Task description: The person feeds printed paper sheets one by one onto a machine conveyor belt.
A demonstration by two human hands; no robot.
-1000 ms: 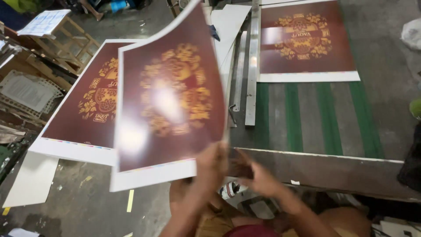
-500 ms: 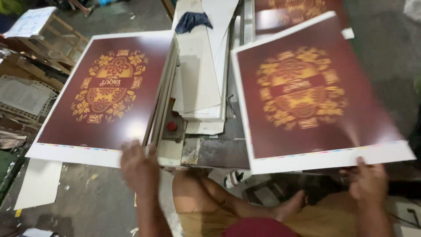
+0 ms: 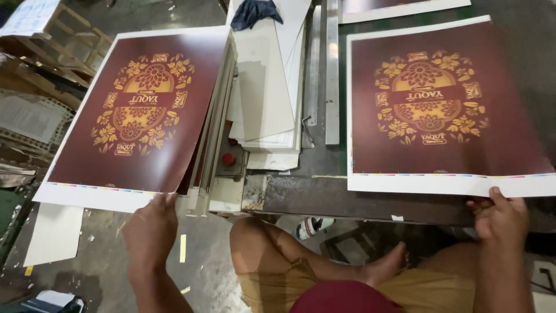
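Two large glossy maroon printed sheets with a gold floral emblem lie in front of me. My left hand (image 3: 152, 223) touches the near white edge of the left sheet (image 3: 139, 110), which tops a thick stack of sheets (image 3: 209, 139). My right hand (image 3: 501, 217) grips the near edge of the right sheet (image 3: 446, 104), which lies flat on the metal table (image 3: 324, 191). My bare legs and a foot show below, between the two hands.
A pile of plain white boards (image 3: 269, 98) with a dark blue cloth (image 3: 255, 11) on top lies between the sheets. A metal bar (image 3: 331, 69) runs along the table. A red button (image 3: 229, 159) sits by the stack. Wooden pallets (image 3: 52, 35) stand far left.
One sheet was lifted off the left stack, carried right and laid flat on the table. My hands have moved apart, one to each sheet's near edge.
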